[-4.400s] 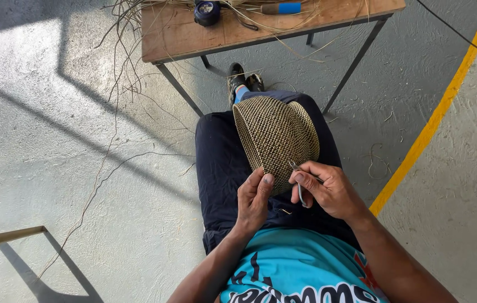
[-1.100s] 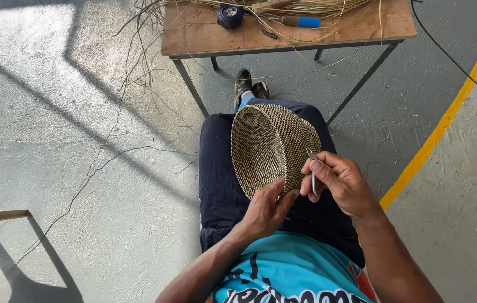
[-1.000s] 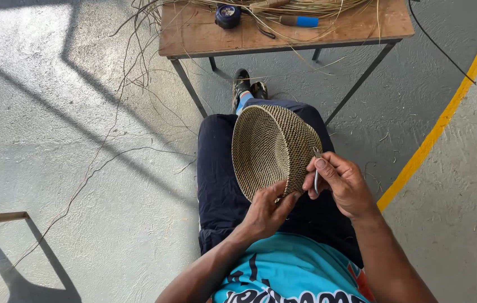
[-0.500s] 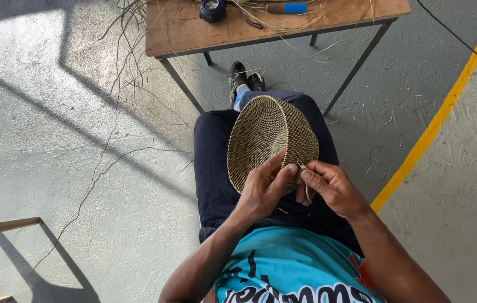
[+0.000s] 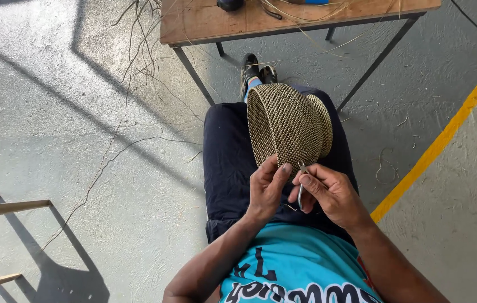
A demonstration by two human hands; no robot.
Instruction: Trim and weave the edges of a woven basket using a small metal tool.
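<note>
The tan, bowl-shaped woven fibre basket rests on the seated person's lap, tilted on its side so its near rim faces the hands. The left hand has its fingers closed on that rim, probably to steady it. Just right of the basket's near rim, the right hand grips a small metal cutting tool, its tip at the weave. Beyond the basket stands a wooden counter, cut off by the frame; the tool's jaws are too small to read.

Wooden table blocks ahead; open floor lies left.
</note>
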